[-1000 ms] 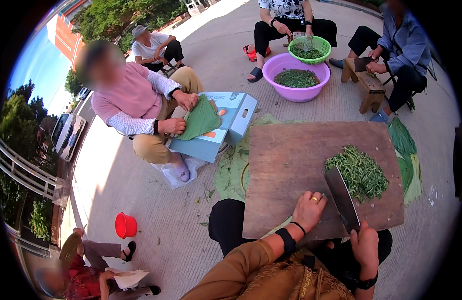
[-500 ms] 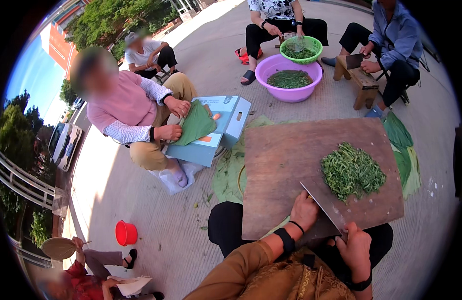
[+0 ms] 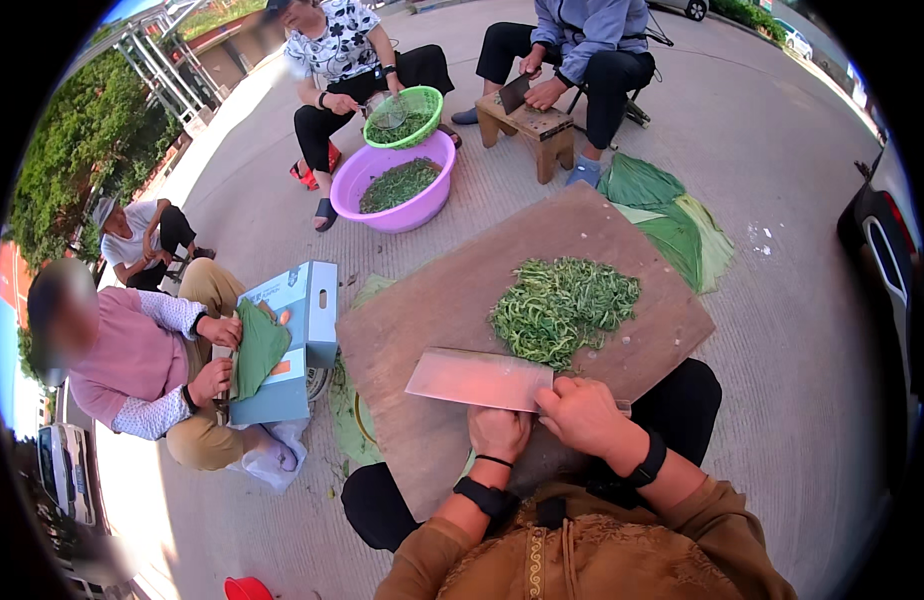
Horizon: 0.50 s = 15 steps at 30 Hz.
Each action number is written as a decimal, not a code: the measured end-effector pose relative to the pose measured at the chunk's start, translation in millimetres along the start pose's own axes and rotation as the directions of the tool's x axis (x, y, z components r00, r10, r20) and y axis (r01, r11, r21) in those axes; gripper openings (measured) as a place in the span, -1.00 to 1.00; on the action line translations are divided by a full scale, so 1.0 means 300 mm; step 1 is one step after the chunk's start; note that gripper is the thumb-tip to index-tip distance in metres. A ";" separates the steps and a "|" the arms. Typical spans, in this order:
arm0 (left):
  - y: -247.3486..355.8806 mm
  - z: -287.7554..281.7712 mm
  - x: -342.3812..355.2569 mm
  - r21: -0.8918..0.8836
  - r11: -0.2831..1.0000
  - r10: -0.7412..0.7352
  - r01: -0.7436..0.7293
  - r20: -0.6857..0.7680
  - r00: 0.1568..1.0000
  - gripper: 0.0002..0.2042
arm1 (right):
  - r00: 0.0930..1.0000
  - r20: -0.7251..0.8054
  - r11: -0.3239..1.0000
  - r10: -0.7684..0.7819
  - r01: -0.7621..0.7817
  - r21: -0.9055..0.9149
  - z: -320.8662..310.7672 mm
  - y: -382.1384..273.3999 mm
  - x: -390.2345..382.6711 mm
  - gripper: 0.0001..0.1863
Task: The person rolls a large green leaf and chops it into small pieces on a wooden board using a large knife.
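Observation:
My right hand (image 3: pixel 584 413) is closed around the handle of a cleaver (image 3: pixel 472 378). Its broad blade points left over the wooden board (image 3: pixel 422 315), with its flat side showing. My left hand (image 3: pixel 499 434) is curled just on the near side of the blade, by the board's near part; its fingertips are hidden, and I cannot make out anything in them. Beyond the blade lies a heap of chopped green leaves (image 3: pixel 565 308) on the board, which slants across my knees.
Large green leaves (image 3: pixel 672 215) lie past the board's right corner. At far left are a purple basin (image 3: pixel 414 208) and a green colander (image 3: pixel 434 100) in a person's hands. Another person cuts on a wooden stool (image 3: pixel 542 125). A blue box (image 3: pixel 324 310) stands left, beside a person folding a leaf.
My view has swung to the right, so the surroundings appear further left. The cleaver has turned from slanting edge-on to showing its flat side, with its tip to the left.

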<state>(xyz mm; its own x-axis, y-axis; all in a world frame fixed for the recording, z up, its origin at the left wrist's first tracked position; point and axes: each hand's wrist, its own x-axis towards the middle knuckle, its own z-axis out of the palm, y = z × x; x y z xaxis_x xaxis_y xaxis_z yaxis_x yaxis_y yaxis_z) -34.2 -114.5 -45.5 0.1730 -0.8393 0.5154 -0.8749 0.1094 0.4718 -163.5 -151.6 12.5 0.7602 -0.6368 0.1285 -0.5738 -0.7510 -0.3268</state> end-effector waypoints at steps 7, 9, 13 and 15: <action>0.014 -0.009 -0.012 -0.129 0.983 -0.118 0.131 0.104 0.988 -0.77 | 0.987 -0.157 0.997 -0.025 0.035 0.066 -0.071 -0.005 0.004 -0.78; -0.008 0.015 -0.030 -0.186 0.949 -0.228 0.253 0.147 0.962 -0.76 | 0.968 -0.248 0.815 -0.029 0.166 0.556 -0.220 -0.051 -0.013 -0.83; -0.011 0.000 -0.029 -0.111 0.967 -0.212 0.229 0.141 0.967 -0.75 | 0.874 -0.437 -0.087 -0.213 0.428 0.899 -0.453 -0.105 -0.062 -0.88; -0.032 -0.025 -0.030 0.095 0.991 -0.105 0.094 0.115 0.988 -0.75 | 0.801 -0.498 -0.445 -0.332 0.333 0.831 -0.507 -0.112 -0.059 -0.83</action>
<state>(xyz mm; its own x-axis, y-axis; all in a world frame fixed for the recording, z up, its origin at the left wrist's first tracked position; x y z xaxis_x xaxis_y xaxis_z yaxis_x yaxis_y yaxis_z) -24.0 -104.0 -49.2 0.2106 -0.9016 0.3778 -0.8937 -0.0210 0.4481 -203.9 -141.7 163.6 0.6474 -0.3481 0.6780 0.7617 0.2669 -0.5904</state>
